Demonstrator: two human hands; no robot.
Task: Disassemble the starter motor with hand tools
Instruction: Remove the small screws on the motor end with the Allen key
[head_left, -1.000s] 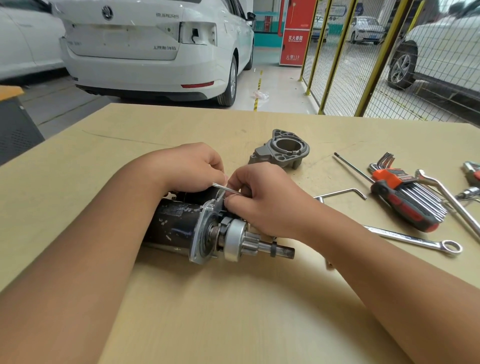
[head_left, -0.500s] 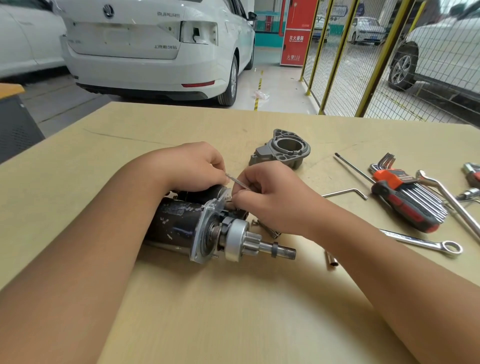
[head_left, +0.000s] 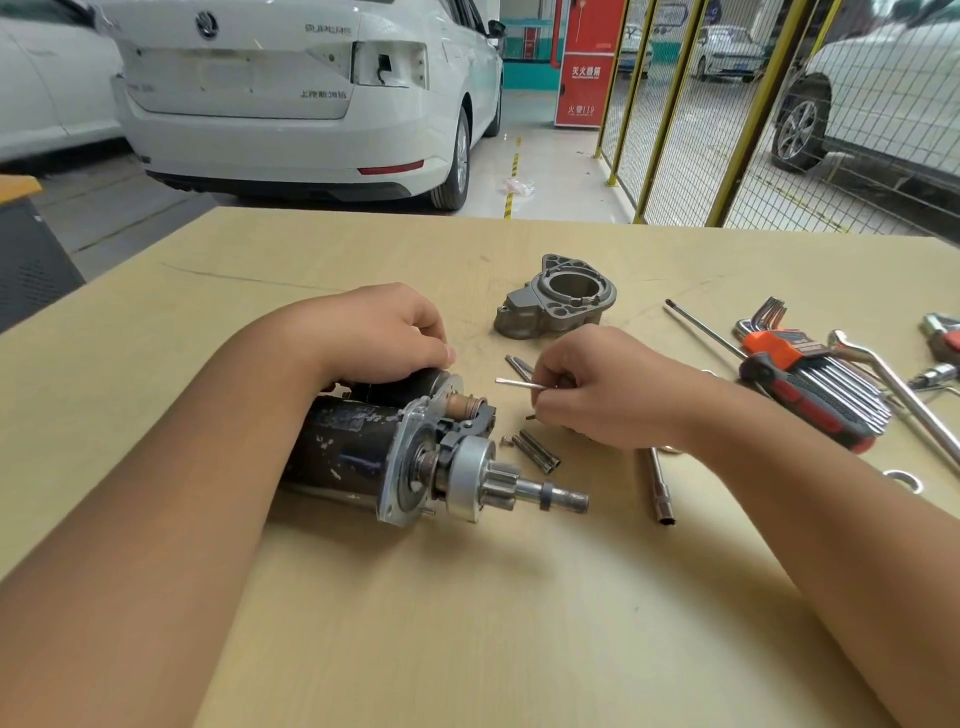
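Starter motor (head_left: 363, 447) laid on its side on the bench (head_left: 467, 623), near the front edge, pinion shaft (head_left: 540, 499) pointing right, so that the open drive end faces the working hand. Left hand (head_left: 384, 338) curled over the upper solenoid body: grip wrapped round the motor, judged to stop it rolling. Right hand (head_left: 602, 389) just beside the drive end, apart from it, grip pinched narrow on a thin metal pin (head_left: 519, 383) held level, tip toward the motor; judged either drawn out or being carried aside. Removed nose housing (head_left: 556, 301) parked behind, clear of the work. Loose long bolts (head_left: 535, 449) grouped beside the shaft for easy recovery. Hex key set (head_left: 810, 384) and socket extension (head_left: 660, 483) lying within reach on the right.
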